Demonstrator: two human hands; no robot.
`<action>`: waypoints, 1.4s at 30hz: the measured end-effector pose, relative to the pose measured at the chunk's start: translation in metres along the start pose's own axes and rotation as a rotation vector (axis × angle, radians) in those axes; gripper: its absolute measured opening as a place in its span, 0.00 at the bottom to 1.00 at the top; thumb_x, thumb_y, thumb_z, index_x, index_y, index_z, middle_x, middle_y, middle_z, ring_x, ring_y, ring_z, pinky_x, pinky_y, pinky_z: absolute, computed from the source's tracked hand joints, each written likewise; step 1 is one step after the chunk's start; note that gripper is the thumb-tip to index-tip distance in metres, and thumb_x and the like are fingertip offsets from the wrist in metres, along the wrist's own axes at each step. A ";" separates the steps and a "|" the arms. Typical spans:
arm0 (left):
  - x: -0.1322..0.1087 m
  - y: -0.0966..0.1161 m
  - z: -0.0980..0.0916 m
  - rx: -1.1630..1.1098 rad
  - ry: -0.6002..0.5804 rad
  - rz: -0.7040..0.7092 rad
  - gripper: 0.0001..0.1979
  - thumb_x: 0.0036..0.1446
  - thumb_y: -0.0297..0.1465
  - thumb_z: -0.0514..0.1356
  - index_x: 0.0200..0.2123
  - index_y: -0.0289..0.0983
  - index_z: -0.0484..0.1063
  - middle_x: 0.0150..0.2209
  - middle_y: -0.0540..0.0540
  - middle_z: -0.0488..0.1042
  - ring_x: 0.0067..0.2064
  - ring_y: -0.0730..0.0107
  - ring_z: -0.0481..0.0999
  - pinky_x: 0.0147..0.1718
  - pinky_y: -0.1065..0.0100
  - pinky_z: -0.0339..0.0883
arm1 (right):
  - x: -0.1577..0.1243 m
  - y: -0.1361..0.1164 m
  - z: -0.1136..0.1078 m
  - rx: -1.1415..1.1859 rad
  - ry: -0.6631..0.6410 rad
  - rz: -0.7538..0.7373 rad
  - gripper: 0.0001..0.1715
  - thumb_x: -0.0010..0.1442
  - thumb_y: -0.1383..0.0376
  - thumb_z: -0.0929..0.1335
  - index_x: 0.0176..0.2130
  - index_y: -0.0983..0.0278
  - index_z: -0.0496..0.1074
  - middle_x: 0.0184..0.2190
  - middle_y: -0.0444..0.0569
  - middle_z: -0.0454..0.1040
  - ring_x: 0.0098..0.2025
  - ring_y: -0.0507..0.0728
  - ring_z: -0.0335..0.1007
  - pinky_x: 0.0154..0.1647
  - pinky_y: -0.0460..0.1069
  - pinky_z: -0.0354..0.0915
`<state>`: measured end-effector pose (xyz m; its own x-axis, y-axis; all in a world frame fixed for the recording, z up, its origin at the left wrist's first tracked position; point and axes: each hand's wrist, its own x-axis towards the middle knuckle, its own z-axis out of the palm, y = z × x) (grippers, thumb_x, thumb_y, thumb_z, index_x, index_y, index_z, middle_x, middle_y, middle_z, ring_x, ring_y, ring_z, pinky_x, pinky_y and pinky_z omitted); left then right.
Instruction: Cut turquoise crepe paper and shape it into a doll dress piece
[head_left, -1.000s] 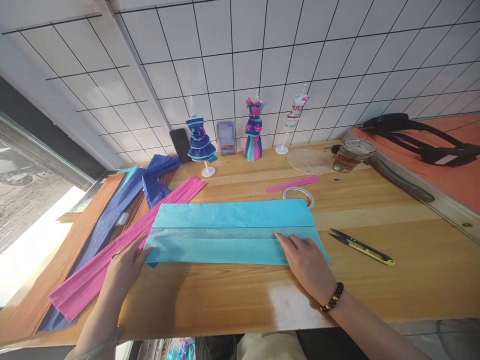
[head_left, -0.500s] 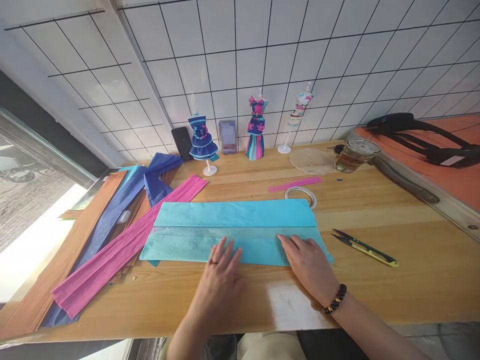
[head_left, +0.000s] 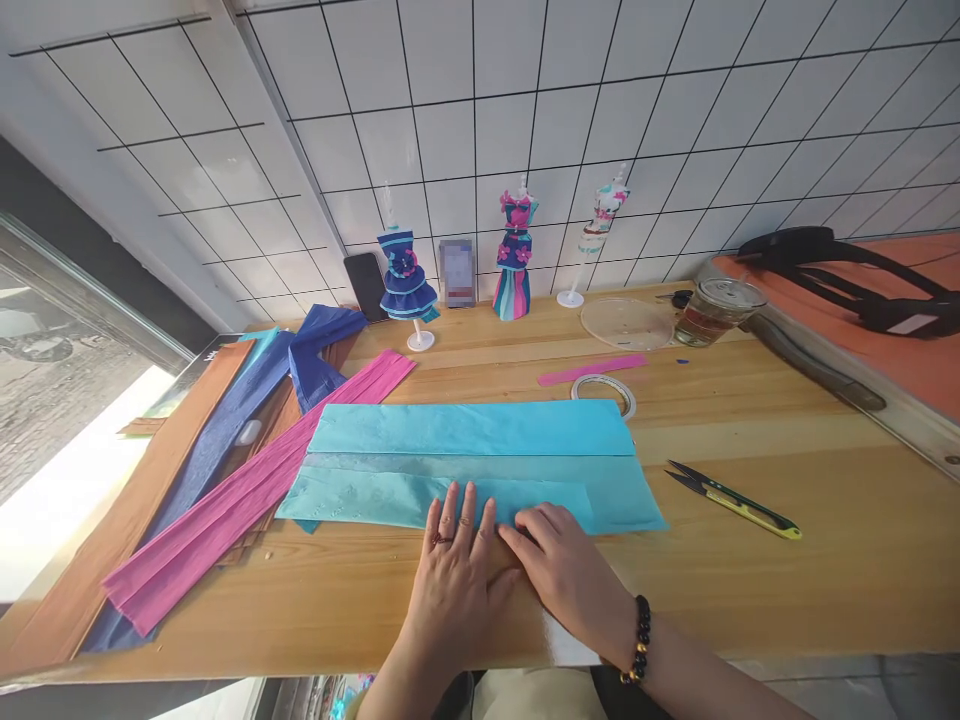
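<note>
A folded sheet of turquoise crepe paper (head_left: pixel 465 430) lies across the table in front of me, with a crease along its length. My left hand (head_left: pixel 461 560) rests flat on its near edge, fingers spread, a ring on one finger. Beside it, my right hand (head_left: pixel 559 560) has its fingers bent and close together at the same edge; anything between them is hidden. Dark beads circle my right wrist. To the right lie yellow-and-black thread snips (head_left: pixel 735 500). A roll of double-sided tape (head_left: pixel 630 402) is partly under the paper's far edge.
Pink (head_left: pixel 255 490), blue (head_left: pixel 202 470) and brown (head_left: pixel 142 490) crepe strips lie at left. Small dressed mannequins (head_left: pixel 409 275) stand along the tiled wall near two phones (head_left: pixel 365 285). A pink strip (head_left: pixel 592 369), a clear lid (head_left: pixel 628 324) and a jar (head_left: pixel 716 310) are at back right.
My right hand has moved left along the paper's near edge, close to my left hand. The left hand has shifted slightly right and now lies flat. The paper stays in place.
</note>
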<state>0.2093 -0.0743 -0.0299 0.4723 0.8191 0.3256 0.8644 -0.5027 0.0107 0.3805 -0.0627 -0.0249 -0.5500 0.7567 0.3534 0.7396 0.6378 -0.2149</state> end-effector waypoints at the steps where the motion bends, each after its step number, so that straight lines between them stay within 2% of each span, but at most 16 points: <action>1: 0.000 0.000 0.000 0.002 0.004 0.008 0.28 0.58 0.41 0.50 0.57 0.32 0.57 0.60 0.35 0.57 0.62 0.50 0.52 0.55 0.50 0.53 | 0.001 -0.002 0.002 -0.001 -0.019 0.008 0.12 0.60 0.71 0.61 0.43 0.64 0.70 0.32 0.49 0.67 0.35 0.56 0.60 0.37 0.51 0.58; 10: -0.003 -0.001 0.000 0.014 -0.026 0.004 0.30 0.58 0.41 0.51 0.58 0.25 0.54 0.60 0.33 0.56 0.62 0.49 0.50 0.56 0.50 0.53 | 0.005 -0.001 0.000 -0.006 -0.072 0.021 0.15 0.60 0.72 0.62 0.46 0.62 0.68 0.31 0.49 0.66 0.34 0.55 0.59 0.36 0.50 0.58; 15: -0.002 -0.001 -0.001 0.004 -0.027 -0.001 0.30 0.58 0.41 0.51 0.57 0.26 0.55 0.59 0.33 0.57 0.62 0.49 0.51 0.55 0.50 0.55 | 0.004 -0.001 -0.001 0.023 -0.096 0.041 0.13 0.59 0.71 0.63 0.44 0.61 0.70 0.31 0.48 0.66 0.35 0.55 0.59 0.37 0.50 0.58; 24: 0.000 0.000 -0.002 -0.009 -0.015 -0.017 0.30 0.58 0.42 0.50 0.56 0.26 0.57 0.59 0.33 0.57 0.62 0.50 0.52 0.55 0.51 0.55 | 0.003 0.001 -0.003 0.056 -0.063 0.023 0.13 0.59 0.74 0.62 0.41 0.62 0.70 0.31 0.47 0.66 0.35 0.54 0.60 0.37 0.49 0.59; 36: -0.001 -0.001 -0.003 -0.005 0.007 0.006 0.31 0.58 0.41 0.51 0.58 0.25 0.53 0.59 0.32 0.57 0.62 0.49 0.50 0.55 0.50 0.54 | 0.003 0.001 -0.002 0.058 -0.033 0.029 0.10 0.62 0.71 0.61 0.39 0.65 0.71 0.30 0.48 0.65 0.34 0.54 0.60 0.37 0.50 0.60; 42: -0.001 -0.001 -0.004 -0.014 -0.036 0.000 0.31 0.58 0.41 0.51 0.59 0.27 0.52 0.60 0.34 0.55 0.62 0.49 0.49 0.55 0.49 0.54 | -0.001 0.002 -0.003 0.062 -0.013 0.030 0.10 0.61 0.71 0.61 0.38 0.65 0.71 0.31 0.49 0.66 0.35 0.54 0.60 0.38 0.50 0.60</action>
<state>0.2073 -0.0751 -0.0268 0.4780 0.8286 0.2916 0.8623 -0.5058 0.0239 0.3837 -0.0626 -0.0228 -0.5331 0.7772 0.3344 0.7305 0.6222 -0.2815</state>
